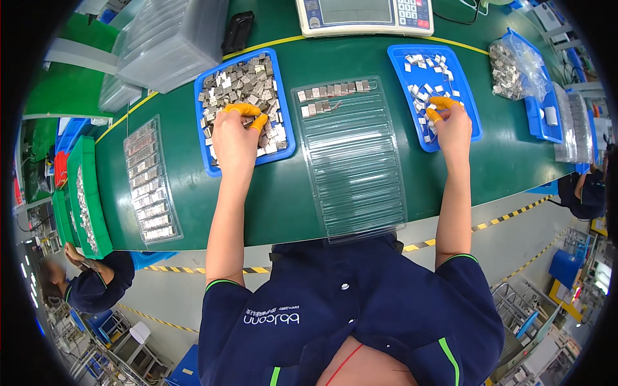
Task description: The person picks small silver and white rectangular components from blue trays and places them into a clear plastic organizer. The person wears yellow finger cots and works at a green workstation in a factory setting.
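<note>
My left hand (235, 138), with yellow finger covers on thumb and forefinger, is over a blue tray (288, 132) heaped with small metal-cased connectors (241, 83). Its fingertips are drawn together; what lies between them is too small to make out. Over a second blue tray (473, 109), my right hand (454, 128) has thumb and forefinger, also in yellow covers, bent toward each other in a pinch among small white connectors with thin leads (421, 90). Between the trays lies a clear ribbed plastic tray (354, 174), with metal pieces (338, 89) in its farthest slots.
A filled clear tray (149, 183) and a green bin (93, 206) are on the left. Stacked clear trays (170, 45), a black holder (238, 32) and a scale (367, 19) stand at the back. A bagged heap of parts (515, 67) sits right; a co-worker (100, 280) is at left.
</note>
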A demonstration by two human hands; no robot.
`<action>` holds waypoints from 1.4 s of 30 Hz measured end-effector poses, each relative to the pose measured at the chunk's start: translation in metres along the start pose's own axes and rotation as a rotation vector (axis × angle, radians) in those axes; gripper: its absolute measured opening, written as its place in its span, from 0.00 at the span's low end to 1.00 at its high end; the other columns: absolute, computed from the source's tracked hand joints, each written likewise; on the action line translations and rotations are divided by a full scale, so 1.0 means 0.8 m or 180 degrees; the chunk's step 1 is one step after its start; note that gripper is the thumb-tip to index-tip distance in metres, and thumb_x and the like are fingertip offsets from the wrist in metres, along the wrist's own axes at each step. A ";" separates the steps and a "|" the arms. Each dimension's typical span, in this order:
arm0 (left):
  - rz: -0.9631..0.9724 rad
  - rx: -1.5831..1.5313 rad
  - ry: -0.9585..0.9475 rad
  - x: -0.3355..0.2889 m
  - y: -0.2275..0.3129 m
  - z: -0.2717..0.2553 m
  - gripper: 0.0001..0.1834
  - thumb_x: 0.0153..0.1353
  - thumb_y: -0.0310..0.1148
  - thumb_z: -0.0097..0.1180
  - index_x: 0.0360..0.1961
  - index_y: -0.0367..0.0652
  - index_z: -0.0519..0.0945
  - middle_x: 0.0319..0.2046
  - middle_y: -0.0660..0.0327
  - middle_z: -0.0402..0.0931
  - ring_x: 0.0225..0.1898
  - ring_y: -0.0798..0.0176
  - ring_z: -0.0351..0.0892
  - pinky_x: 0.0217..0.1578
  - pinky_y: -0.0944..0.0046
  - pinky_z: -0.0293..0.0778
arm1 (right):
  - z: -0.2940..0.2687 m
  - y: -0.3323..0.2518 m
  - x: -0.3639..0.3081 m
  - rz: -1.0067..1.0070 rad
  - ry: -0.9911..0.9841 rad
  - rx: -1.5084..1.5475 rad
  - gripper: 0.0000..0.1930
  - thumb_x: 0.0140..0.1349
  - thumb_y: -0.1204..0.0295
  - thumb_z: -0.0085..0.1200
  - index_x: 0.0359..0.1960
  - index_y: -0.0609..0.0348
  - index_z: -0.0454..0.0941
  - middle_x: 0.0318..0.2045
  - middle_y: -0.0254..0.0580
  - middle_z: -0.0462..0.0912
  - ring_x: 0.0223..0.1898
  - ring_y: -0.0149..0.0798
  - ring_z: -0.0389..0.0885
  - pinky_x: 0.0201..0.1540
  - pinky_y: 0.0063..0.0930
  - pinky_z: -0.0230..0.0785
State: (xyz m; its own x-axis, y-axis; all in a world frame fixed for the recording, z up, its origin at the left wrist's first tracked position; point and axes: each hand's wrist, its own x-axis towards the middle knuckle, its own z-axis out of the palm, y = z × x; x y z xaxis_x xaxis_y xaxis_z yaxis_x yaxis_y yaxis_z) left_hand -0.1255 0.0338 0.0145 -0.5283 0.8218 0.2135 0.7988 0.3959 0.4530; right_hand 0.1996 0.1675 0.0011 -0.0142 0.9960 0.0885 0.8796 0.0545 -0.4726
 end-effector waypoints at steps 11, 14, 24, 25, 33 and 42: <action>-0.0827 -0.3817 -0.0178 -0.038 0.025 -0.027 0.15 0.52 0.18 0.58 0.43 0.29 0.76 0.40 0.54 0.78 0.40 0.64 0.78 0.43 0.67 0.75 | -0.016 -0.021 0.000 -0.0565 0.0767 0.1775 0.10 0.55 0.77 0.56 0.39 0.65 0.78 0.33 0.41 0.82 0.38 0.33 0.80 0.43 0.23 0.69; -0.1032 -0.4235 -0.0534 -0.043 0.039 -0.019 0.14 0.54 0.20 0.57 0.44 0.29 0.76 0.39 0.52 0.78 0.39 0.61 0.80 0.42 0.67 0.77 | -0.024 -0.064 -0.010 -0.0706 -0.0018 0.2764 0.09 0.58 0.77 0.53 0.40 0.64 0.78 0.32 0.38 0.82 0.39 0.31 0.79 0.44 0.22 0.69; -0.1253 -0.4799 -0.1039 -0.060 0.079 0.013 0.13 0.54 0.22 0.58 0.43 0.31 0.77 0.34 0.53 0.79 0.35 0.62 0.81 0.39 0.68 0.77 | 0.019 -0.131 -0.065 -0.0267 -0.1772 0.4014 0.14 0.51 0.80 0.60 0.41 0.66 0.76 0.33 0.39 0.81 0.31 0.29 0.80 0.37 0.20 0.74; -0.1266 -0.4808 -0.1044 -0.062 0.078 0.014 0.14 0.54 0.22 0.58 0.43 0.31 0.77 0.34 0.53 0.79 0.35 0.62 0.81 0.39 0.68 0.77 | 0.023 -0.131 -0.068 -0.0320 -0.1787 0.3973 0.13 0.51 0.81 0.60 0.40 0.66 0.76 0.32 0.40 0.81 0.31 0.29 0.80 0.37 0.20 0.74; -0.1123 -0.4340 -0.1012 -0.066 0.077 0.013 0.12 0.51 0.20 0.60 0.39 0.30 0.79 0.35 0.54 0.80 0.36 0.64 0.80 0.40 0.68 0.77 | 0.016 -0.125 -0.070 -0.0707 -0.1687 0.3099 0.10 0.48 0.78 0.63 0.34 0.67 0.80 0.30 0.40 0.83 0.30 0.30 0.81 0.37 0.21 0.73; -0.0801 -0.4327 -0.1721 -0.069 0.068 0.005 0.11 0.49 0.18 0.62 0.36 0.31 0.81 0.33 0.54 0.80 0.36 0.64 0.80 0.41 0.67 0.77 | -0.003 -0.110 -0.068 -0.0775 -0.2527 0.3258 0.13 0.44 0.79 0.65 0.34 0.66 0.81 0.29 0.40 0.83 0.32 0.29 0.80 0.38 0.22 0.73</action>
State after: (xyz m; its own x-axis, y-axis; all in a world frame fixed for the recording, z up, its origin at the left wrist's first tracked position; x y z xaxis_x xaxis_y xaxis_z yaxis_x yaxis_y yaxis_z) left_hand -0.0518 0.0114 0.0238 -0.1968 0.9612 -0.1934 -0.3309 0.1206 0.9359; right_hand 0.1244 0.1080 0.0400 -0.7019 0.7046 -0.1045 0.0644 -0.0834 -0.9944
